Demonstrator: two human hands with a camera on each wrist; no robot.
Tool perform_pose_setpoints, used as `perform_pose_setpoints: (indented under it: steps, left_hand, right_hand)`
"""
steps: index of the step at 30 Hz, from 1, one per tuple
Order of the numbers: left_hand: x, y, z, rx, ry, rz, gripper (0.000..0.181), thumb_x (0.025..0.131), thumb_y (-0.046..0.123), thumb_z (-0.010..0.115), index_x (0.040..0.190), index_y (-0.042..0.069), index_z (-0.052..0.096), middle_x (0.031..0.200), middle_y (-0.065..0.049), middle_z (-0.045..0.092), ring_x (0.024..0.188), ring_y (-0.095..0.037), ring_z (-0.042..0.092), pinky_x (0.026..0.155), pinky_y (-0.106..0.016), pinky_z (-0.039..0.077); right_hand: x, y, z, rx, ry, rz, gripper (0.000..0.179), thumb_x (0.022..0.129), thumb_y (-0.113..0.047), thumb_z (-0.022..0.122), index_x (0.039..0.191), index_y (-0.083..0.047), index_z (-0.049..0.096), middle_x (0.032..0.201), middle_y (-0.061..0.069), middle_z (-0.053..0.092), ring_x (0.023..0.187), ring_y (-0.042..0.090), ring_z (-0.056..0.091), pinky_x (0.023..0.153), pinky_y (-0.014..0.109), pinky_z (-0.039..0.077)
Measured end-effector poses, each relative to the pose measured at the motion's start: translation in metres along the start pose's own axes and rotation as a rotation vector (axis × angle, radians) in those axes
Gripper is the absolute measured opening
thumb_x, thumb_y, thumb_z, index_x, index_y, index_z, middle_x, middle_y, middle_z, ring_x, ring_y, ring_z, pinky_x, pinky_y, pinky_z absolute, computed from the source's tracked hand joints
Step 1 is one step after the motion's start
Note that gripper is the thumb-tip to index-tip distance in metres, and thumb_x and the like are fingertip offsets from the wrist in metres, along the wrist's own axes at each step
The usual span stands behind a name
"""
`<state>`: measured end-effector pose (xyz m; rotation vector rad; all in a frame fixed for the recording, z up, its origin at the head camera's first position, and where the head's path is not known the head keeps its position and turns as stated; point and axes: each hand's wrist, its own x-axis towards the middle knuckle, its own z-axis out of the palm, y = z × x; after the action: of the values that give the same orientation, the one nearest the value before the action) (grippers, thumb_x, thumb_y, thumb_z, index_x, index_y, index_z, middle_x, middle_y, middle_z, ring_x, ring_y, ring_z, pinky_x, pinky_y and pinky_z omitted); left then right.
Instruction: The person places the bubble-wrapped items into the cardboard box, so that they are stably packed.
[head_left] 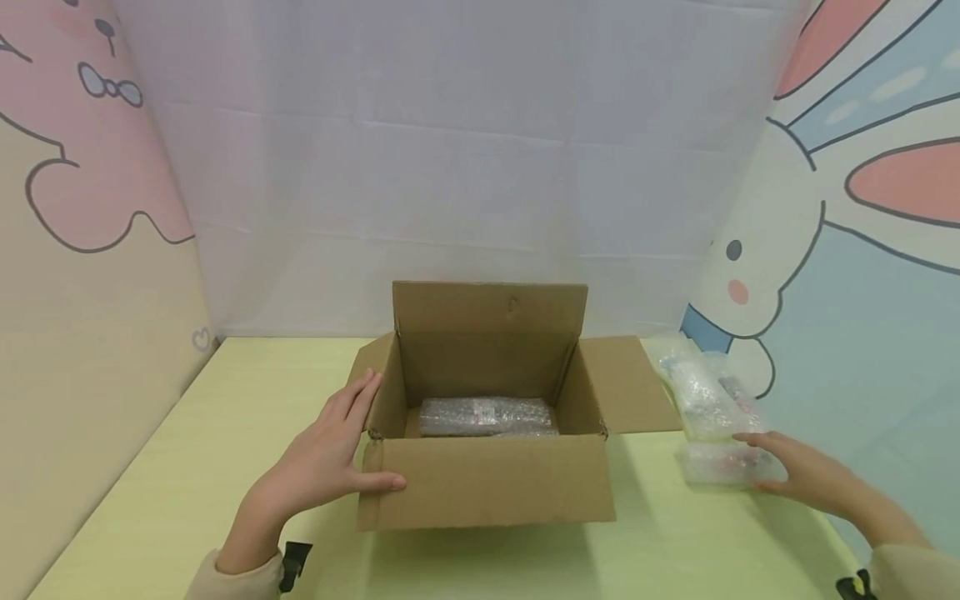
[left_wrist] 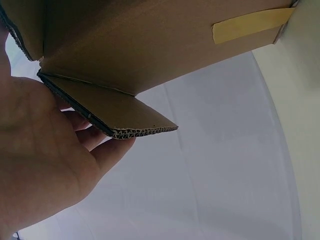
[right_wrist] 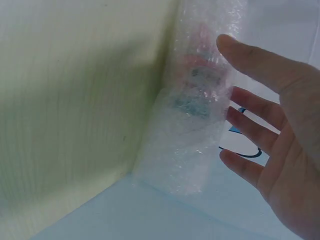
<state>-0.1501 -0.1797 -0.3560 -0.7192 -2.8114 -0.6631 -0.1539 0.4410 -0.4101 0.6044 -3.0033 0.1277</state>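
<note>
The right hand [head_left: 806, 475] is spread, thumb and fingers apart around the end of a bubble-wrapped roll [head_left: 708, 465] at the right side of a pale yellow counter [head_left: 225, 467]. Its fingertips are at the wrap, though whether they press on it cannot be told; reddish and greenish patches show through the plastic. The left hand [head_left: 326, 454] is spread too, its thumb on the front flap [head_left: 487, 483] of an open cardboard box [head_left: 480, 362] and its fingers against the left flap [head_left: 370, 364], seemingly steadying it.

The step in hand looks like reaching for this roll to pack it. The next move probably calls for closing the right hand around the roll, lifting it clear and lowering it over the right flap [head_left: 630, 385] into the box, while the left hand steadies the cardboard.

Inside the box lies a wrapped bundle [head_left: 450, 417] with a small label. Beyond the roll, more bubble wrap [head_left: 701, 400] lies along the counter's right edge. A white cloth [head_left: 465, 167] hangs behind.
</note>
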Motion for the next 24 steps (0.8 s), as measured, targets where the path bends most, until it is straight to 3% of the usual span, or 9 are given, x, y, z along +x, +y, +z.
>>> perform_pose_setpoints:
  steps: [4, 10, 17, 19, 24]
  left_hand:
    - [0.001, -0.001, 0.0, 0.003, -0.005, 0.001, 0.123, 0.068, 0.074, 0.068, 0.156, 0.007, 0.013, 0.158, -0.016, 0.023, 0.141, -0.037, 0.029, 0.1, -0.055, 0.045]
    - [0.001, -0.001, 0.0, 0.004, -0.008, -0.003, 0.123, 0.068, 0.074, 0.068, 0.156, 0.009, 0.012, 0.158, -0.016, 0.023, 0.141, -0.038, 0.028, 0.099, -0.056, 0.046]
    - [-0.001, -0.001, 0.0, 0.001, -0.007, -0.009, 0.123, 0.068, 0.075, 0.068, 0.156, 0.009, 0.011, 0.158, -0.017, 0.022, 0.142, -0.038, 0.028, 0.1, -0.056, 0.045]
    - [0.0, -0.001, 0.0, 0.005, -0.008, -0.006, 0.124, 0.068, 0.074, 0.068, 0.156, 0.009, 0.011, 0.158, -0.017, 0.023, 0.142, -0.038, 0.028, 0.1, -0.056, 0.045]
    - [0.0, -0.001, -0.001, -0.001, -0.02, -0.012, 0.123, 0.069, 0.075, 0.066, 0.156, 0.009, 0.011, 0.158, -0.015, 0.022, 0.142, -0.037, 0.028, 0.098, -0.055, 0.047]
  right_hand:
    - [-0.002, 0.005, 0.01, -0.041, 0.034, -0.052, 0.063, 0.064, -0.025, 0.087, 0.117, -0.004, 0.061, 0.111, 0.013, 0.064, 0.096, 0.037, 0.061, 0.075, 0.045, 0.054]
    - [-0.001, 0.011, 0.02, -0.125, 0.171, -0.165, 0.069, 0.05, -0.013, 0.091, 0.111, -0.007, 0.061, 0.101, 0.01, 0.065, 0.084, 0.032, 0.062, 0.068, 0.044, 0.054]
    - [0.004, 0.014, 0.023, -0.176, 0.304, -0.215, 0.066, 0.044, -0.004, 0.09, 0.104, -0.015, 0.062, 0.086, -0.003, 0.058, 0.069, 0.016, 0.054, 0.057, 0.032, 0.047]
    - [0.003, 0.013, 0.023, -0.159, 0.298, -0.212, 0.063, 0.047, -0.005, 0.09, 0.103, -0.014, 0.063, 0.084, -0.004, 0.055, 0.066, 0.009, 0.05, 0.054, 0.028, 0.043]
    - [-0.002, 0.006, 0.022, -0.073, 0.185, -0.123, 0.051, 0.061, -0.011, 0.086, 0.108, -0.011, 0.065, 0.084, -0.003, 0.05, 0.063, -0.004, 0.042, 0.048, 0.021, 0.036]
